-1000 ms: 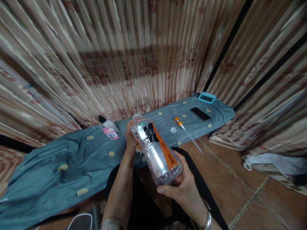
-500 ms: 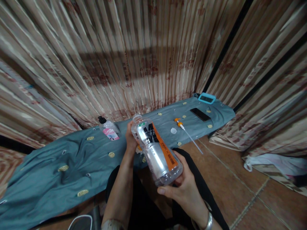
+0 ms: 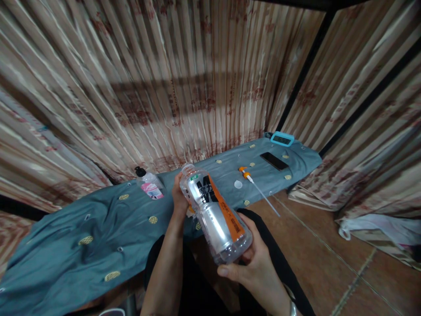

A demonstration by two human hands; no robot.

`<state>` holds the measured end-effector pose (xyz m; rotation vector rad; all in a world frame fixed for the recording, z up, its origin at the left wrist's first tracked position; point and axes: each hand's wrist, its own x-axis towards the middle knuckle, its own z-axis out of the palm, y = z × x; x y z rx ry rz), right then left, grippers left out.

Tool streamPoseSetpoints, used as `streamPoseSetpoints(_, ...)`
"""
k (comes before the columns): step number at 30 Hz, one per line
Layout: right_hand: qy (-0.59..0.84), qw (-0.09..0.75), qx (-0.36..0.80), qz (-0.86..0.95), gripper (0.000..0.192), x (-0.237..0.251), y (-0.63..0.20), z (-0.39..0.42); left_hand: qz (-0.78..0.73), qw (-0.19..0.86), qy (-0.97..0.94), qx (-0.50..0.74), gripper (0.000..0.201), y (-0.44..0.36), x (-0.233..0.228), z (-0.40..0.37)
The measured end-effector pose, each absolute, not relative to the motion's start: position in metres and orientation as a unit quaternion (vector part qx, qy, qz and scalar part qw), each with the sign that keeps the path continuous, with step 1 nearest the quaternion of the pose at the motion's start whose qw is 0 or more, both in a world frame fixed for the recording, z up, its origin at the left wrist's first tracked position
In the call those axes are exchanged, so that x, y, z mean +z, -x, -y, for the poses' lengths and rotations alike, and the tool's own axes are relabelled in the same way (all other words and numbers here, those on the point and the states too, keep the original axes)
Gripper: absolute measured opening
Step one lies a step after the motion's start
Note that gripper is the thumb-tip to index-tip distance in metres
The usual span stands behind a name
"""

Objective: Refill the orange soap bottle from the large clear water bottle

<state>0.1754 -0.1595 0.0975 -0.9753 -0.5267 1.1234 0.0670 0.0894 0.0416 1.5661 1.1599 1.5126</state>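
A large clear plastic bottle (image 3: 213,215) with a silver, black and orange label is tilted in front of me, its uncapped neck pointing up and to the left. My left hand (image 3: 180,195) grips it near the shoulder; most of those fingers are hidden behind it. Around the base curls my right hand (image 3: 251,263), thumb on the near side. A small orange and white thing (image 3: 190,211) shows behind the bottle below my left hand, mostly covered. On the cloth to the right lie an orange pump head (image 3: 245,173) with a long clear tube and a round whitish cap (image 3: 238,184).
The teal patterned cloth (image 3: 66,245) covers a long narrow surface. A clear pump bottle (image 3: 149,183) with a black top and pink label stands on the left. Farther right are a dark phone (image 3: 274,161) and a blue-framed digital clock (image 3: 282,138). Pleated curtains (image 3: 197,87) hang behind.
The view has shifted slightly, so everything sits a little lower in the picture. Both hands keep their hold on the bottle, whose tilt is nearly the same.
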Motion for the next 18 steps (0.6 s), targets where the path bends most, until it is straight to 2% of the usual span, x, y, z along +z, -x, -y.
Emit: streamPoseSetpoints(18,0.43,0.708,0.513,0.227,0.097,0.0977,-0.1758,0.1605,-0.449,0.339,-0.593,0.576,0.035,-0.0653,0.0385,-0.0916)
